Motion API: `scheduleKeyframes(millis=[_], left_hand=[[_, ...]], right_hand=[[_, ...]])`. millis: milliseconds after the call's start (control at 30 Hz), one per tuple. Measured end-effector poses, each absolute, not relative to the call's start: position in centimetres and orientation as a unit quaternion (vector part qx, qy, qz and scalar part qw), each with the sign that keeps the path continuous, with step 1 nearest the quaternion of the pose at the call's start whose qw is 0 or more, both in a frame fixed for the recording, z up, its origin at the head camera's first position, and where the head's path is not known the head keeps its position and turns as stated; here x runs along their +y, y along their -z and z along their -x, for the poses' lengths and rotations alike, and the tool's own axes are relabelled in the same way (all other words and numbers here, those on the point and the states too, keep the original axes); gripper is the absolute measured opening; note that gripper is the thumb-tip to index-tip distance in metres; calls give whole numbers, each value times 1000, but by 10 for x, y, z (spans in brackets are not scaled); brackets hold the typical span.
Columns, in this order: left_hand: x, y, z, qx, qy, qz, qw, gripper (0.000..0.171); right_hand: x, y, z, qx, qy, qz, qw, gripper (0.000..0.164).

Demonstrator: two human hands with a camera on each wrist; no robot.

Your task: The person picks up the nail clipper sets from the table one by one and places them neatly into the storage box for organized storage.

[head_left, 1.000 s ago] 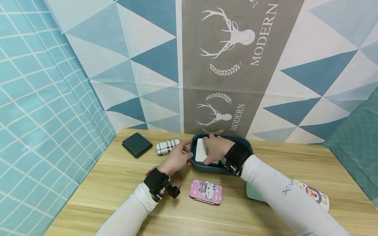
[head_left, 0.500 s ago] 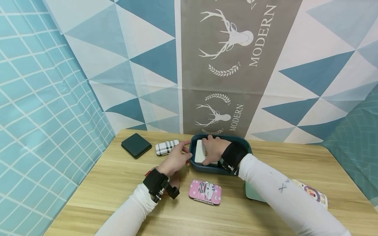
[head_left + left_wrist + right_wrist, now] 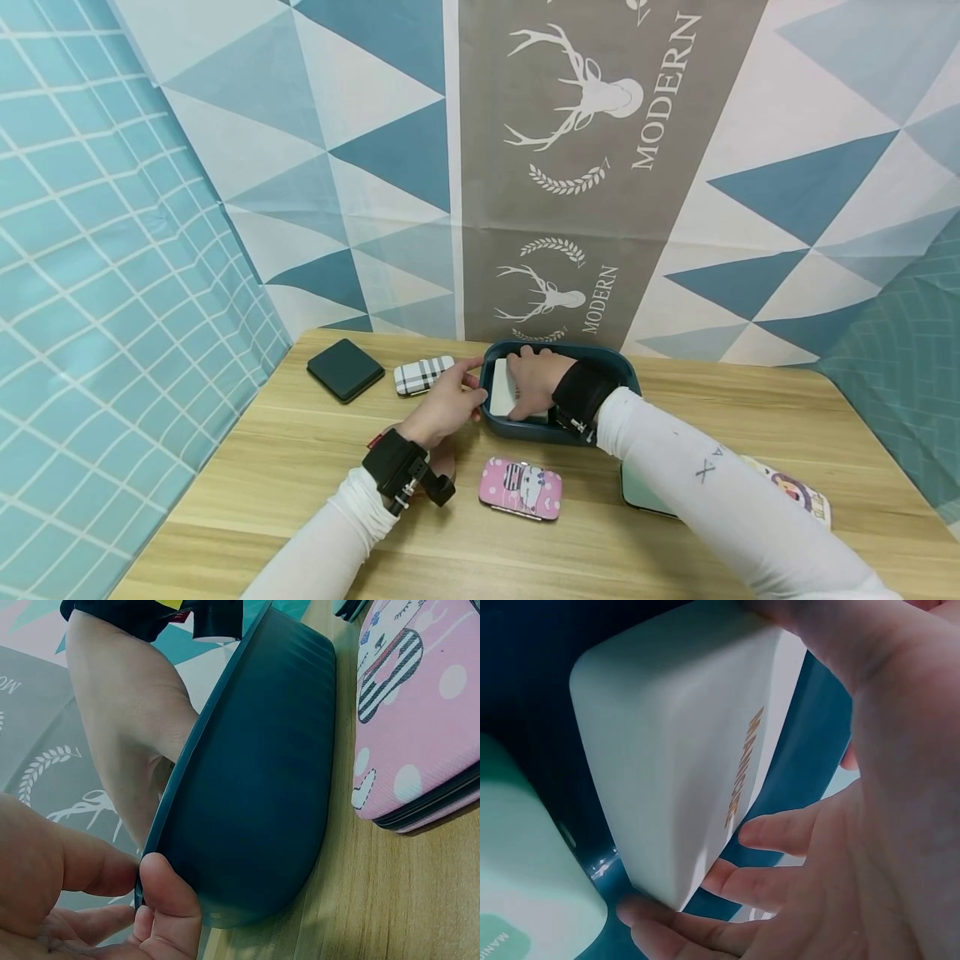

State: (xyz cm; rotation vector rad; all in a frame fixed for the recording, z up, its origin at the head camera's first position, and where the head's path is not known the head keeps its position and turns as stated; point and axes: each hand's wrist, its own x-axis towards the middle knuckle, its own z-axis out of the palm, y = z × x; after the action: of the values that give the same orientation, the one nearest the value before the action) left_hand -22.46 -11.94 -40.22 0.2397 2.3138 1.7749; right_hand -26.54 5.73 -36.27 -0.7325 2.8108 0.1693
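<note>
A dark blue bin (image 3: 525, 430) stands near the table's back edge. My left hand (image 3: 442, 408) pinches its left rim between thumb and fingers, as the left wrist view shows with the bin wall (image 3: 247, 765) close up. Inside the bin my right hand (image 3: 536, 381) grips a white case (image 3: 501, 392) at its left end. Gold lettering marks this white case (image 3: 652, 735) in the right wrist view, where thumb and fingertips lie at opposite ends of it. Beside it in the bin is a pale mint case (image 3: 525, 855) with a partly visible label.
On the wooden table lie a black square case (image 3: 346, 370), a plaid case (image 3: 420, 376) and a pink cat case (image 3: 521, 489). A light green case (image 3: 647, 492) and a lion-print case (image 3: 798, 492) are partly hidden by the right arm. A patterned wall rises behind the bin.
My right hand and the white case have shifted slightly left within the bin, and the case looks flatter and lower. The left hand keeps its hold on the rim.
</note>
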Motion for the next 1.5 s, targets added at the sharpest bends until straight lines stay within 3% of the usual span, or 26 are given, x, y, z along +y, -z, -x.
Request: scheduleKeyframes(millis=[633,1500], left_hand=[[-119,402,223,784,-606,-82,106,56],[-120,402,224,784,-605,-86,104,55]], right_hand=[[53,368,266,956,-121,250,94,95],[57,365,260,958,-127,246,76,91]])
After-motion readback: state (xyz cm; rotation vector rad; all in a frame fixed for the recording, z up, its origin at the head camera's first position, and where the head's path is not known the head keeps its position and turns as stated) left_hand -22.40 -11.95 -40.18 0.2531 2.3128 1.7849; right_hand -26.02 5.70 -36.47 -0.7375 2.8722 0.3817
